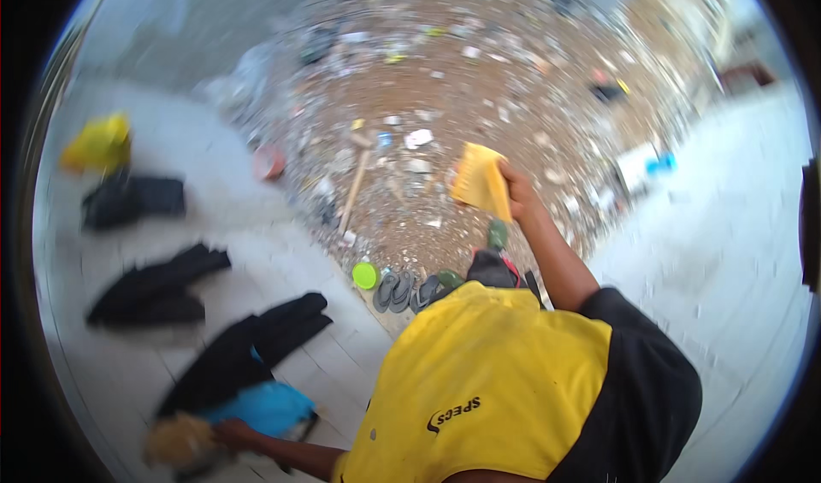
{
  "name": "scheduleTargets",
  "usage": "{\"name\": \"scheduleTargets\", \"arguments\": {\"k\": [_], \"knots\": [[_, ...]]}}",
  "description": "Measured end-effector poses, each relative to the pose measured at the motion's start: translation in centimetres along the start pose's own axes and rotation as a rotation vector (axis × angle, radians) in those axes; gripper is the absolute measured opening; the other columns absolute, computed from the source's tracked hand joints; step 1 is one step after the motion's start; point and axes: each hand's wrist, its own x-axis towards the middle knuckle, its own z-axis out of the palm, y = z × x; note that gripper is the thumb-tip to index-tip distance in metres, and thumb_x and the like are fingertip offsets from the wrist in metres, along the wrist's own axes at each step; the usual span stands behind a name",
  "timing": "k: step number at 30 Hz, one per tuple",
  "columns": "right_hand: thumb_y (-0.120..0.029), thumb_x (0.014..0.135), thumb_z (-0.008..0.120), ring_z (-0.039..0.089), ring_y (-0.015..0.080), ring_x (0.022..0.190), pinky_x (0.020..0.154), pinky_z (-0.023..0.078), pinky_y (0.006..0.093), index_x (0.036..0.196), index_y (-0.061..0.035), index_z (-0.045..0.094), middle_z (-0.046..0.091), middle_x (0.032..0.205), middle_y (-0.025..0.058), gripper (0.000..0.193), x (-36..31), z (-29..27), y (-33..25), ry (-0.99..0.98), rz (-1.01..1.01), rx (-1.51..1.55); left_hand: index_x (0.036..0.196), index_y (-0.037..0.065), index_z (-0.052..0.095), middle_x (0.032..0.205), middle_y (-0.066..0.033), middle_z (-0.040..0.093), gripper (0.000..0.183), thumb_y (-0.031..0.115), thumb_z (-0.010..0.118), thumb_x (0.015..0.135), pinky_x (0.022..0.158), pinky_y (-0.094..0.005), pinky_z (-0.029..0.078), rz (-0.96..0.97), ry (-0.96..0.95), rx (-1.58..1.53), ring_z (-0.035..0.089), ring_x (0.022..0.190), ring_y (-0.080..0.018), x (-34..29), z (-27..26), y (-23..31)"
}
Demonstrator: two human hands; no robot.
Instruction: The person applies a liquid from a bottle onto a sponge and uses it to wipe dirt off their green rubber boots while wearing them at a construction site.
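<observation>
My right hand (pixel 516 191), stretched out ahead of me, is closed on a thin folded yellow piece (pixel 481 179) with a zigzag edge. Whether it is cloth or a packet I cannot tell. Low on the left, my left hand (pixel 234 436) reaches down to a blurred tan bundle (pixel 180 440). Its fingers are smeared by motion, so their grip does not show. Just beyond that hand lies a bright blue cloth-like thing (pixel 269 408), partly over a black garment (pixel 244 355).
More black clothing (pixel 154 291), a black bundle (pixel 132 199) and a yellow bag-like thing (pixel 98 144) lie on the pale tiles. Grey sandals (pixel 395 291) and a green round lid or bowl (pixel 365 275) sit near my feet. A wooden-handled tool (pixel 355 188) lies on the littered ground (pixel 479 73).
</observation>
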Motion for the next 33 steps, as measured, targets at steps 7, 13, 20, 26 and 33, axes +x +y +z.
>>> {"name": "scheduleTargets", "arguments": {"k": [7, 13, 20, 26, 33], "knots": [[-0.055, 0.091, 0.049, 0.041, 0.0389, 0.133, 0.105, 0.039, 0.0538, 0.146, 0.0008, 0.028, 0.037, 0.147, 0.0224, 0.082, -7.8, 1.1, -11.5, -0.025, -0.436, -0.029, 0.144, -0.005, 0.029, 0.148, -0.0176, 0.035, 0.057, 0.024, 0.051, 0.1, 0.109, -0.0354, 0.031, 0.914, -1.12, -1.808, 0.038, 0.133, -0.0265, -27.1, -39.5, 45.9], [-0.051, 0.099, 0.04, 0.055, 0.0213, 0.119, 0.101, 0.046, 0.0354, 0.139, -0.0046, 0.043, 0.054, 0.133, 0.0106, 0.062, -4.4, 4.0, -13.3, 0.273, -0.662, -0.263, 0.151, 0.003, 0.013, 0.157, -0.0252, 0.006, 0.08, 0.056, 0.038, 0.097, 0.116, -0.0482, 0.008, 1.603, -0.634, -1.951, 0.004, 0.145, -0.043, -39.4, -62.6, 55.7], [-0.037, 0.098, 0.051, 0.051, 0.0153, 0.118, 0.101, 0.04, 0.0296, 0.138, -0.0046, 0.044, 0.053, 0.131, 0.0063, 0.052, -3.8, 8.9, -21.8, 0.324, -0.977, -0.318, 0.152, 0.004, 0.016, 0.157, -0.0228, 0.011, 0.068, 0.047, 0.028, 0.101, 0.116, -0.0454, 0.01, 1.842, -0.635, -2.176, 0.011, 0.145, -0.0387, -42.3, -72.0, 65.2], [-0.018, 0.094, 0.061, 0.061, 0.0132, 0.103, 0.088, 0.048, 0.0274, 0.124, -0.0014, 0.056, 0.063, 0.115, 0.0047, 0.034, -2.5, 11.1, -31.3, 0.507, -1.234, -0.223, 0.143, 0.001, 0.036, 0.13, -0.0165, 0.049, 0.073, 0.059, 0.033, 0.098, 0.101, -0.0388, 0.039, 1.693, -1.891, -2.052, 0.046, 0.122, -0.0257, -42.7, -81.6, 73.7], [-0.022, 0.09, 0.06, 0.064, 0.0352, 0.103, 0.085, 0.05, 0.0402, 0.129, -0.0043, 0.052, 0.063, 0.117, 0.0173, 0.044, -3.8, 5.8, -45.7, 1.485, -1.692, -1.517, 0.138, 0.0, 0.039, 0.132, -0.0164, 0.05, 0.092, 0.076, 0.02, 0.089, 0.104, -0.0418, 0.039, 1.659, -2.645, -1.317, 0.052, 0.12, -0.028, -47.7, -94.6, 74.7]]}}
